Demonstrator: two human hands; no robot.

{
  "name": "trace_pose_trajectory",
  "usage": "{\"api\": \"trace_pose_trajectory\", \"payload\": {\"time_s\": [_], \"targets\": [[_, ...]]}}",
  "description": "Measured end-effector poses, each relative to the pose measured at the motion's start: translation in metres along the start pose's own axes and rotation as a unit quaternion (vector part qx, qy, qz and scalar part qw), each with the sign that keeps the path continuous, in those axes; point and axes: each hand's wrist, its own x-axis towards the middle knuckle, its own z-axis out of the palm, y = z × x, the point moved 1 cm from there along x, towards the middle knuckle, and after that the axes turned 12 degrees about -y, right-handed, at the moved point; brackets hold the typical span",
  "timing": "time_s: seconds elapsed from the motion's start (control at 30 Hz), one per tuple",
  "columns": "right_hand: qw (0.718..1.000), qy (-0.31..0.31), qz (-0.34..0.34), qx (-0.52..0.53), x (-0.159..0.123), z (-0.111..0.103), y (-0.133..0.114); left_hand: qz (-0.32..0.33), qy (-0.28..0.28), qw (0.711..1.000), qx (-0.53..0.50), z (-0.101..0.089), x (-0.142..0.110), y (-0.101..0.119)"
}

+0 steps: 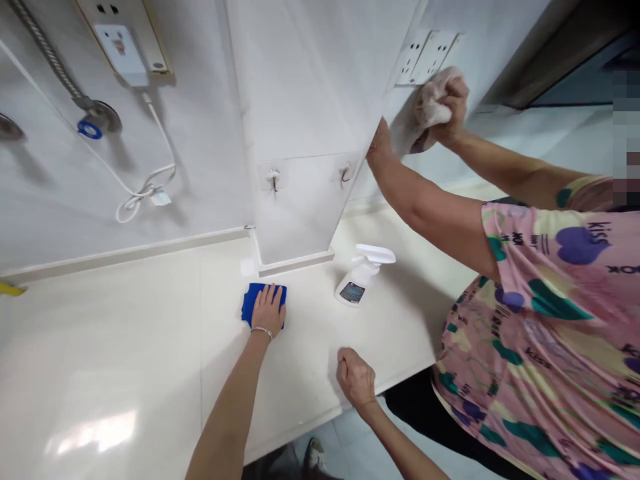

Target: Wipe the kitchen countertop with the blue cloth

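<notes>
My left hand [269,308] lies flat with fingers together on a folded blue cloth [253,300], pressing it onto the white countertop [150,347] near the base of a white tiled pillar [300,133]. My right hand [356,377] rests on the counter near its front edge, closed in a loose fist with nothing visible in it. A white spray bottle [363,273] lies on its side on the counter, to the right of the cloth.
Another person in a pink patterned shirt [550,320] stands at the right, one hand rubbing a pale cloth [425,107] on the wall below the sockets [425,57]. Two hooks [273,179] hang on the pillar. A white cable [145,190], hose and wall socket are at the left.
</notes>
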Motion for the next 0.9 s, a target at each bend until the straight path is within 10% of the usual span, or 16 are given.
{"api": "trace_pose_trajectory", "payload": {"time_s": [0.2,0.53,0.67,0.9], "targets": [[1.0,0.015,0.008,0.012,0.0,0.0,-0.001,0.0,0.003,0.999,-0.041,-0.003,0.028,-0.025],[0.999,0.033,0.014,-0.001,0.006,0.004,-0.001,-0.229,0.02,0.972,-0.053,-0.057,-0.023,-0.163],[0.998,-0.001,0.043,0.053,0.009,-0.005,-0.005,-0.228,0.019,0.973,-0.022,-0.04,-0.051,-0.129],[0.985,0.009,0.072,0.157,0.006,-0.007,0.002,-0.055,0.018,0.998,0.011,0.003,-0.112,0.009]]}}
